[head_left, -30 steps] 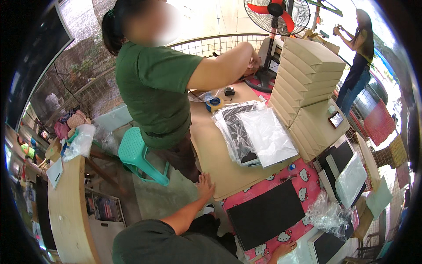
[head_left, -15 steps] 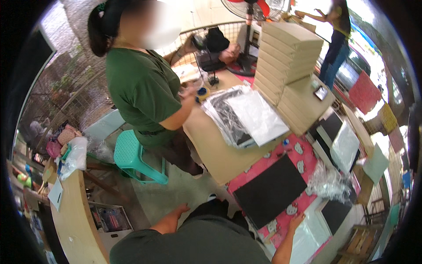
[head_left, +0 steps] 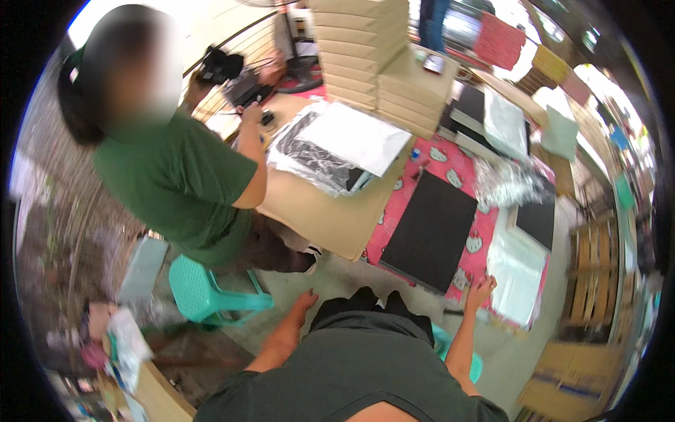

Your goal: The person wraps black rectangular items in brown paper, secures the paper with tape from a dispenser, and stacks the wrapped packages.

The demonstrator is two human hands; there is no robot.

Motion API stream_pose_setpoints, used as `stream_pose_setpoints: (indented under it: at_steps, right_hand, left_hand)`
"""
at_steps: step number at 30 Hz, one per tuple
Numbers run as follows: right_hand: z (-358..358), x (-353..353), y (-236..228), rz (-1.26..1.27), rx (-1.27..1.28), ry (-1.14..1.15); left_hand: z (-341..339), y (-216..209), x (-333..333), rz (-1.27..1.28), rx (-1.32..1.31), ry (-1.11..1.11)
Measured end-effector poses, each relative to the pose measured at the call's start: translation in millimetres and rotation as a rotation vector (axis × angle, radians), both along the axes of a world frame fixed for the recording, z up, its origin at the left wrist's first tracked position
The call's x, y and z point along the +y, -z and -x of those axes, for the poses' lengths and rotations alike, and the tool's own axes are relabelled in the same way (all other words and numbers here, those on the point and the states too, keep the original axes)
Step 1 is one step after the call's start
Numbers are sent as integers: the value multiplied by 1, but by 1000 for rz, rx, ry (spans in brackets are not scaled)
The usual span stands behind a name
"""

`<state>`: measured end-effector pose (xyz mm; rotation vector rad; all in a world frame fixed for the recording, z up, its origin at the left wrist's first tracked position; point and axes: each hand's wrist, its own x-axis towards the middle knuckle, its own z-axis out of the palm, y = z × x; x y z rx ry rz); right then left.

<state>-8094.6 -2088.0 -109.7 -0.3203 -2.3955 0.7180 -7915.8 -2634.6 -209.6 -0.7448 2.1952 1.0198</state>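
Observation:
My left hand point(head_left: 307, 299) hangs beside my body above the floor, its fingers loose and holding nothing that I can see. My right hand point(head_left: 481, 290) rests at the near edge of the table, on the pink patterned cover point(head_left: 475, 243), fingers apart and nothing visible in them. Just right of it lie clear plastic sleeves point(head_left: 519, 271). To its upper left is a flat black board point(head_left: 432, 232). Crumpled clear plastic point(head_left: 510, 184) sits beyond the sleeves.
A co-worker in a green shirt point(head_left: 176, 176) stands at the left, reaching over the table. Tall stacked beige padded panels point(head_left: 358, 56) and plastic-wrapped sheets point(head_left: 351, 137) occupy the far side. Teal stools stand left point(head_left: 204, 288) and under my right arm point(head_left: 476, 367).
My view has swung right and tilted, so the table appears farther left and higher. My right hand has shifted from the sleeves toward the pink cover. The co-worker's hand has moved off the tape roll.

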Motion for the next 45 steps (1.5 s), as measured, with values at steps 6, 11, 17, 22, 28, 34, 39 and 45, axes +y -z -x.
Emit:
stream_pose_setpoints:
  at_steps: [6,11,17,22,28,34,39,45]
  right_hand:
    - [-115,-61,5,-24,-3,235]
    - [-216,-139,19,168,-146,169]
    - [-400,-178,97,236,-657,160]
    - [-525,-192,104,513,-944,320]
    - [-611,-211,79,639,-879,489]
    - [-674,-224,74,848,-796,468]
    - [-773,-211,87,836,-824,562]
    - [-851,-215,70,918,-736,774]
  left_hand:
    - [-14,-11,-55,-41,23,171]
    - [10,-71,-37,360,605,409]
    - [102,-160,58,203,1077,816]
    - [142,-169,144,274,1175,1101]
    - [160,-140,194,439,1051,1275]
    - [167,-101,174,641,858,1290]
    - [142,-111,227,654,944,1179]
    - [155,-104,288,636,866,1171]
